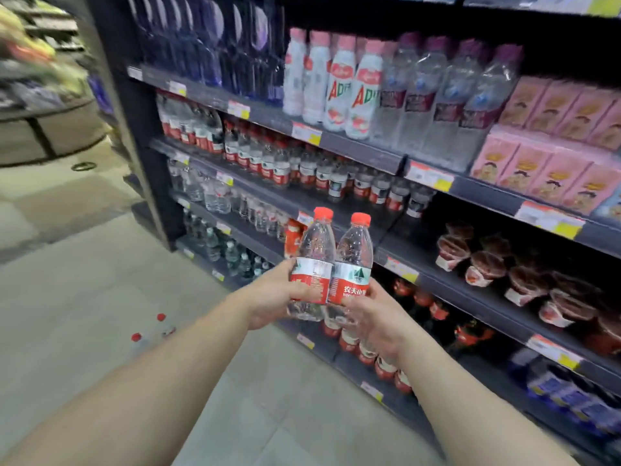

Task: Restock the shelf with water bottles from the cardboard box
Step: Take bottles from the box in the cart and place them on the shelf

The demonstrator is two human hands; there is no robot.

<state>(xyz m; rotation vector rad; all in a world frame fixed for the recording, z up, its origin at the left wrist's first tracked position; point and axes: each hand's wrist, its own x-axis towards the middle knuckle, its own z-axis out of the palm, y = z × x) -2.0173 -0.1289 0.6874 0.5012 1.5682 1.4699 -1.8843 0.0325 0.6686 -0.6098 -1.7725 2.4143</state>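
Note:
I hold two clear water bottles with red caps and red-and-white labels upright and side by side in front of the dark shelf unit (pixel 356 149). My left hand (pixel 272 297) grips the left bottle (pixel 314 260) around its label. My right hand (pixel 373 319) grips the right bottle (pixel 353 264) near its base. A row of matching red-label bottles (pixel 302 166) stands on the second shelf, with a dark gap (pixel 440 210) at its right end. The cardboard box is not in view.
Two loose red-capped bottles (pixel 151 331) lie on the grey tiled floor at the left. The shelves also carry white AD drink bottles (pixel 339 85), pink cartons (pixel 551 163), cups (pixel 484 264) and more water bottles lower down. A round display stand (pixel 50 129) sits far left.

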